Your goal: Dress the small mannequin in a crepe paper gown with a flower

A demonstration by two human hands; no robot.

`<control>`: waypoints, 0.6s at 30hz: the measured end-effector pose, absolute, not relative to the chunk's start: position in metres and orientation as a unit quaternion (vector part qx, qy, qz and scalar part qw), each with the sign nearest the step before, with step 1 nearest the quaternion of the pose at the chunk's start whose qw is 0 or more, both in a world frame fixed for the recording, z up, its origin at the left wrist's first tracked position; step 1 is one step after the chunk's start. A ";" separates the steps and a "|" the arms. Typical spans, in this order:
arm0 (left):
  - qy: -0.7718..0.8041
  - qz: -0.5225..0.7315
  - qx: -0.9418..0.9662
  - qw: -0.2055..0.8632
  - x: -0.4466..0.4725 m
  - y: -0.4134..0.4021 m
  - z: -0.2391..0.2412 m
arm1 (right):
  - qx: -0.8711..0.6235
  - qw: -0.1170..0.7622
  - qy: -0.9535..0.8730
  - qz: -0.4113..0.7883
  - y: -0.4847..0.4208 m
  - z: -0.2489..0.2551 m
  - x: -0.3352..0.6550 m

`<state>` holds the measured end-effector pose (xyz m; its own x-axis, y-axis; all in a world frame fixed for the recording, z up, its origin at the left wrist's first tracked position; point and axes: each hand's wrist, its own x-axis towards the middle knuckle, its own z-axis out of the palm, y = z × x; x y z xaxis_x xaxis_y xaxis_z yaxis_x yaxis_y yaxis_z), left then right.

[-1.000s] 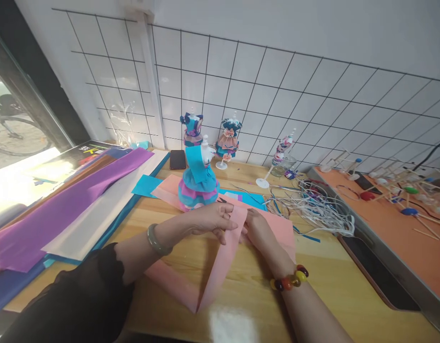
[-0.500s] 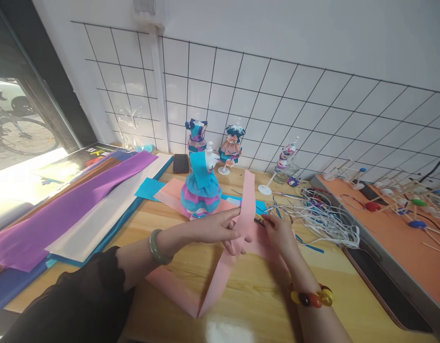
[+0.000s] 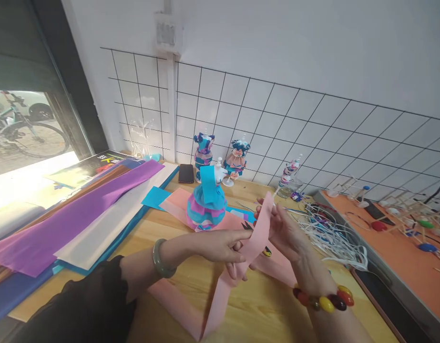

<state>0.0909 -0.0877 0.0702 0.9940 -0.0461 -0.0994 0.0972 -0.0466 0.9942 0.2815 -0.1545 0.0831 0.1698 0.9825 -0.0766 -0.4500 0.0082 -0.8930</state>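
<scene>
A long pink paper strip rises at a slant between my hands, its lower part folding down onto the wooden table. My left hand is closed on the strip's middle, fingers on both sides of it. At the upper end my right hand has its fingers around the strip, partly hidden behind it. Scissors with black and yellow handles lie behind the strip, partly covered. Just beyond my left hand stands a small dress form in a tiered blue, purple and pink paper skirt, with a blue strip over its bodice.
Two dressed forms and a slimmer one stand near the wall grid. Coloured paper sheets lie left, beside a phone. White cords tangle at right, by an orange tray of stick models.
My right hand has left the scissors on the table and come up to the strip's upper end. My left hand still grips the strip. The camera view has shifted slightly.
</scene>
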 end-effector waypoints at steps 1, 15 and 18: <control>0.019 -0.053 0.722 0.690 0.090 -0.087 0.072 | -0.437 0.638 -0.317 0.549 -0.151 0.088 0.284; 0.136 0.034 0.874 0.465 0.053 -0.090 0.129 | -0.494 0.644 -0.421 0.405 -0.105 0.148 0.291; 0.194 0.095 0.889 0.405 0.035 -0.090 0.149 | -0.468 0.652 -0.441 0.402 -0.089 0.162 0.280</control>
